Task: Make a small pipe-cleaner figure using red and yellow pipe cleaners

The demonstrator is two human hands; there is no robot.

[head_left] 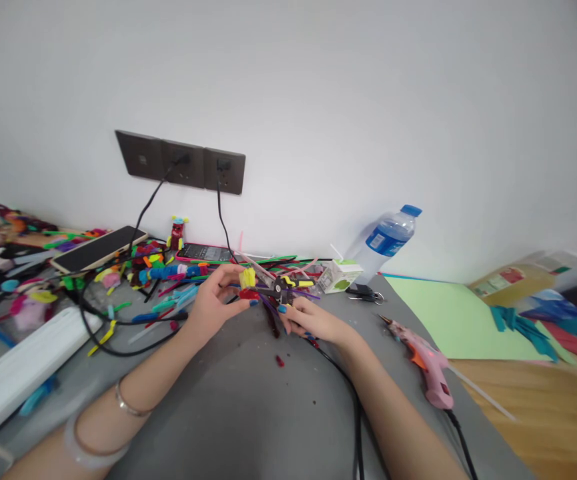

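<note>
My left hand [214,298] pinches a small yellow-and-red fuzzy pipe-cleaner piece [248,279] between thumb and fingers. My right hand [313,318] is wrapped round a pair of wire cutters [279,288] with black and yellow handles. Their jaws point left and lie against or very near the red end of the piece; whether they touch it I cannot tell. Just below the cutters, dark red and purple pipe cleaners [272,321] lie on the grey table [248,413]. A short red scrap [279,361] is in front of my right hand.
Behind my hands stand a small green-and-white carton [339,275] and a water bottle [387,240]. A pink glue gun [429,367] lies at right. Phones [101,250], black cables [118,355], a white power strip [23,373] and many pipe cleaners crowd the left.
</note>
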